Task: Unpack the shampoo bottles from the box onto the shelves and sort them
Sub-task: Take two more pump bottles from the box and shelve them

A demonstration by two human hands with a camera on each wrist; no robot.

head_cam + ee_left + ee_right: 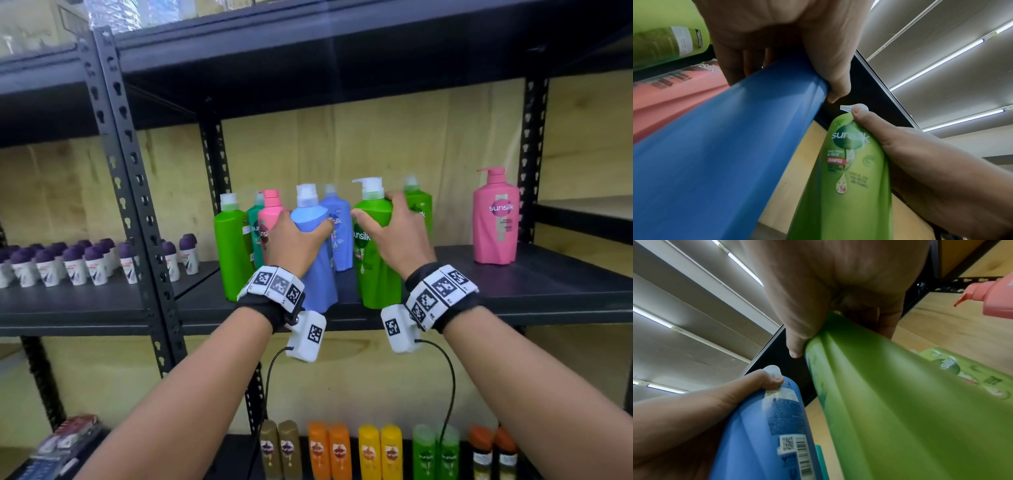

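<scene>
Gripping a tall blue plastic shampoo bottle with the left hand, thumb and fingers curled round its shoulder below the white pump. Clasping a tall green plastic shampoo bottle with the right hand, fingers wrapped over its shoulder, thumb on the near face. Both bottles standing upright near the front edge of the black metal shelf, close together but apart. Crowding behind and to the left: a second green bottle, a teal bottle, a pink bottle, another blue bottle. Standing alone towards the right end: a pink pump bottle. Lining the shelf below: a row of small coloured bottles.
</scene>
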